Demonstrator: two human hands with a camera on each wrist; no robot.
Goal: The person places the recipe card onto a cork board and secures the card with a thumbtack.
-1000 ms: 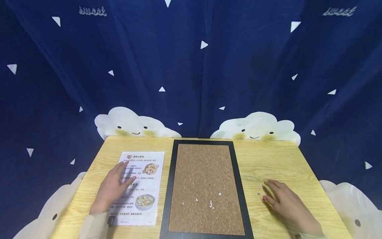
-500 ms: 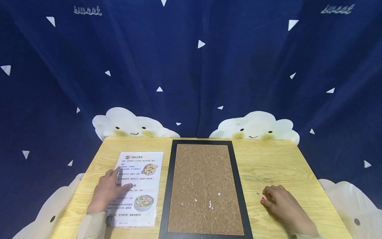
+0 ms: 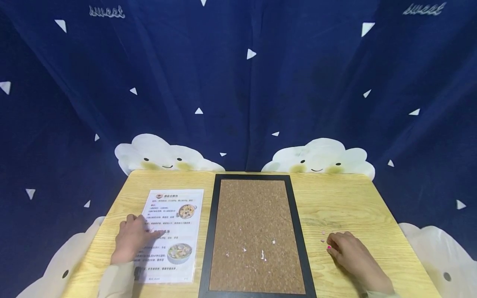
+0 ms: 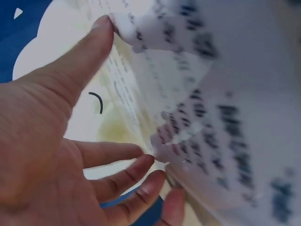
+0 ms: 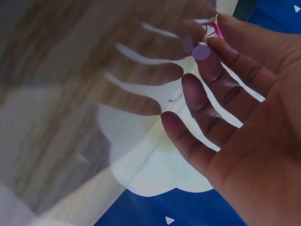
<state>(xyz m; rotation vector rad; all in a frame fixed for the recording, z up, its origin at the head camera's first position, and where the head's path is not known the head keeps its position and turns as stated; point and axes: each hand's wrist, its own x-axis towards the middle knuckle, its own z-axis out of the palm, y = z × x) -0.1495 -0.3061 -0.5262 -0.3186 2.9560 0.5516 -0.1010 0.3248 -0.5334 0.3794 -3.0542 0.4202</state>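
1. Beyond both hands hangs a dark blue curtain, printed with white triangles, the word "sweet" and smiling clouds.
2. Beneath both hands spreads a table with a pale yellow wood-grain top, its far edge close to the curtain.
3. Between the hands, well apart from the right one, lies a cork board in a black frame.
4. Under the left hand lies a white printed sheet with lines of text and two food pictures. The thumb reaches over its face while the other fingers meet its left edge, a wide gap between them.
5. The right hand is low over the table, thumb and index finger narrowed about a small pink piece; whether they grip it, I cannot tell.
6. Just left of the right hand's fingertips are a lavender piece and, slightly farther forward, a pale pink piece.
7. White flecks dot the cork, left of the right hand.
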